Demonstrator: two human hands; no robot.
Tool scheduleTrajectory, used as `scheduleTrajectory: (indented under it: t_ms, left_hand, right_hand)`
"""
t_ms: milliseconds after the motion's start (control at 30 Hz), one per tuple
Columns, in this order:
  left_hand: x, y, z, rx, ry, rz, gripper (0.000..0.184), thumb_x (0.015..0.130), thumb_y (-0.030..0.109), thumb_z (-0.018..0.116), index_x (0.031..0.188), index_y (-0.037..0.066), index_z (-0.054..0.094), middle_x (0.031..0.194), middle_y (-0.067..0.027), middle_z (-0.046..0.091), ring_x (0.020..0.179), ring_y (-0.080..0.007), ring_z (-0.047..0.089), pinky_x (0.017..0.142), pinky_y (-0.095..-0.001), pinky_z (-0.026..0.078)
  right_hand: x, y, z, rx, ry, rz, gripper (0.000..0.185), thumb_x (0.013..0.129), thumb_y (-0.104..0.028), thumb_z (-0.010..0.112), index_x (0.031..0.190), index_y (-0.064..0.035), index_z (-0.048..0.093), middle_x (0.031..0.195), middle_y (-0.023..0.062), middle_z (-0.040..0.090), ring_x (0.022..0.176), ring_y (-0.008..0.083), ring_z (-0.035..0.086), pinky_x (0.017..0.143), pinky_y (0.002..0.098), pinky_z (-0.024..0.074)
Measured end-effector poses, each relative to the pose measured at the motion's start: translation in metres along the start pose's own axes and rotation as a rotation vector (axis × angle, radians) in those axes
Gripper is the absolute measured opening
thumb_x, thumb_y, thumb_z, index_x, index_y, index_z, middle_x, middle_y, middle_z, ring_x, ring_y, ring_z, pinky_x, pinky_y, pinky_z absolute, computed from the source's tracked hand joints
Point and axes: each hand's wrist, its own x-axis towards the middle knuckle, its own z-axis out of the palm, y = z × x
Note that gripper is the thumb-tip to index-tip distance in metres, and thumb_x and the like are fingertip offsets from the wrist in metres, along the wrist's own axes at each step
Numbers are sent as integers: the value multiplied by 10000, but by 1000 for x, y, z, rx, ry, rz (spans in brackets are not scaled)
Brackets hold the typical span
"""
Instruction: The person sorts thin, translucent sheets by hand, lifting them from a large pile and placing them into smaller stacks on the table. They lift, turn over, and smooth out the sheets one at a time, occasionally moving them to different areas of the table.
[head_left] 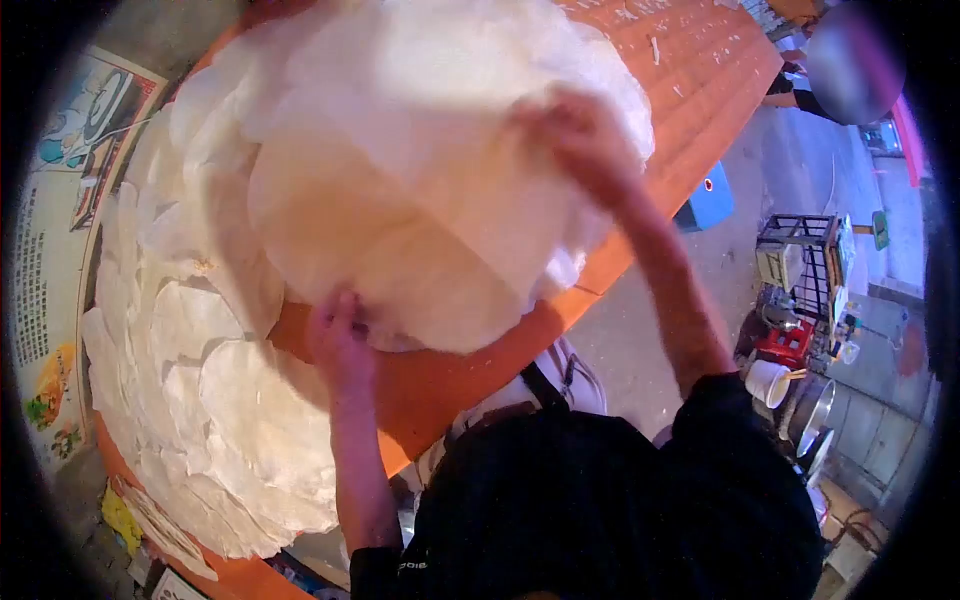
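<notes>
Thin, pale, round flatbread-like sheets lie overlapping in a wide spread. A large sheet (380,270) is in front of me, with a translucent layer or fold crossing it. My left hand (343,325) is at its near left edge, fingers curled in on the rim. My right hand (575,135) reaches over the far right part of the sheets; it is smeared by motion, so its grip is hidden from me. More sheets (220,390) fan out along the left side, some with wavy edges.
The orange table (690,80) carries scattered white scraps at its far end. A printed poster (50,260) stands along the left. On the floor at right are a blue box (708,198), a black wire rack (800,250), a red crate (785,345) and a white pot (768,383).
</notes>
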Motion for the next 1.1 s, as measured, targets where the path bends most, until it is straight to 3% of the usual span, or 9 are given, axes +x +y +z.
scheduleTrajectory:
  t_ms: [100,233,300,567,600,667,767,967,1100]
  left_hand:
    - [14,-10,-22,-15,-35,-74,106,878,127,616,921,31,633,792,16,584,634,-76,483,553,-231,376]
    - [27,-30,-43,29,-19,-32,95,859,88,591,938,44,620,795,13,587,657,-81,505,583,-237,394]
    - [24,-32,-43,46,58,-55,117,843,76,585,952,48,615,802,7,591,664,-83,516,587,-241,402]
    - [24,21,-40,844,289,469,490,777,168,698,1198,-32,545,1161,-139,591,1024,-287,585,901,-362,471]
    - [23,27,-40,1014,387,581,534,764,192,708,1216,-32,531,1204,-153,573,1053,-305,577,919,-370,467]
    - [15,34,-23,1269,252,804,545,733,240,716,1190,-8,553,1160,-170,579,1070,-312,564,913,-388,453]
    - [19,26,-19,1160,-254,811,656,715,294,727,1276,42,501,1292,-215,501,1211,-404,460,1011,-476,385]
    - [8,-17,41,1355,-422,838,603,691,365,721,1203,89,564,1291,-202,482,1281,-421,381,1023,-560,330]
    - [28,31,34,1236,-400,962,356,732,247,698,1040,85,622,1010,-140,624,941,-325,604,803,-408,500]
  right_hand:
    - [35,-25,-82,-351,112,-2,237,862,-201,636,1017,-25,675,834,1,646,809,90,588,704,242,475]
    - [91,-35,-195,102,188,-332,67,816,-59,609,844,1,621,654,94,593,573,176,603,495,306,483]
    - [107,-69,-248,-375,293,-440,87,829,-16,563,888,19,616,725,87,620,587,181,602,513,299,507]
    - [66,-88,-132,-810,-42,-727,253,836,-157,591,1047,-29,649,837,114,659,759,170,618,711,292,493]
    - [27,-117,-72,-876,-77,-201,205,824,-99,567,1008,-37,634,858,159,639,755,273,627,710,330,502]
    - [21,-41,-44,-1189,-279,-552,156,833,-184,629,904,-46,630,814,162,629,740,327,619,653,399,503]
    - [-14,-5,-1,-918,-633,-211,301,797,-316,697,961,-66,658,901,132,644,865,327,609,758,426,480]
    - [31,29,29,-1081,-63,-438,715,775,-526,663,1331,-116,480,1334,253,440,1263,432,381,1013,540,320]
    - [39,86,48,-1209,-96,-356,853,780,-642,575,1432,-135,357,1464,280,261,1364,462,221,1070,629,182]
